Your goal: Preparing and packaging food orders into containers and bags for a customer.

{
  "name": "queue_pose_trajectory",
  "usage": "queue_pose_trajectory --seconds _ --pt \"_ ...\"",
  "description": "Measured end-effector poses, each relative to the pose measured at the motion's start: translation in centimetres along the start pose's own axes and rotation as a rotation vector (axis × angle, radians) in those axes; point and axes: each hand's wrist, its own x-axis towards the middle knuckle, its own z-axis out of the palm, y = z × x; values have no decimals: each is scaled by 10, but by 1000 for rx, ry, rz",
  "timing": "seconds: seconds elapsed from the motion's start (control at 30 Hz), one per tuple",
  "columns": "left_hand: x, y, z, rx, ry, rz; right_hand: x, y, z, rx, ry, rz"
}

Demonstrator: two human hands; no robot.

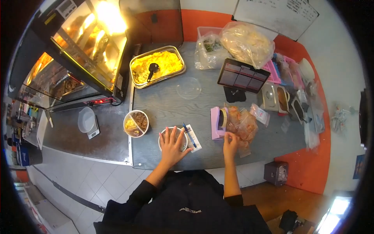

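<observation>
My left hand (172, 146) lies with spread fingers over a round bowl (160, 141) that has a pale rim; most of its inside is hidden. My right hand (230, 143) pinches the end of the tape at the front of a pink tape dispenser (215, 124). Between the hands a blue pen (190, 136) rests on a white printed slip (196, 143). Left of the covered bowl stands an open divided paper bowl (136, 123) with yellow food and brown shredded food. Bags of orange-brown food (242, 125) lie against the dispenser's right side.
A metal tray (184, 70) of yellow food holds a black scoop. A clear round lid (189, 88) lies nearby. Left are a lit warming cabinet (87, 102) and a digital scale (94, 133) with a plastic container. A tablet (243, 76), metal containers (268, 96) and bulky plastic bags (247, 44) stand behind at right.
</observation>
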Motion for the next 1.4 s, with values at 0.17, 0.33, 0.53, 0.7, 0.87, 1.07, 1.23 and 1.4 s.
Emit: queue_pose_trajectory --seconds 0.17,0.33,0.53,0.7,0.87,1.07,1.23,1.4 --pt "7 -2 14 46 -18 15 14 -3 -7 383 -395 409" --pt "4 -2 20 201 53 28 -30 -6 -13 738 -258 459" --pt "9 2 4 -33 52 111 -20 41 4 1134 -717 979" --pt "-22 -19 10 -232 238 81 -34 -41 16 715 -1241 585" --pt "-39 -13 10 -113 180 290 -36 -62 49 326 -1200 173" --pt "-43 -7 17 -70 222 193 -46 -47 67 297 -1163 137" --pt "-35 3 25 -88 317 111 -61 -11 87 99 -956 1" --pt "-34 -18 19 -227 151 31 -42 -42 28 48 -185 -134"
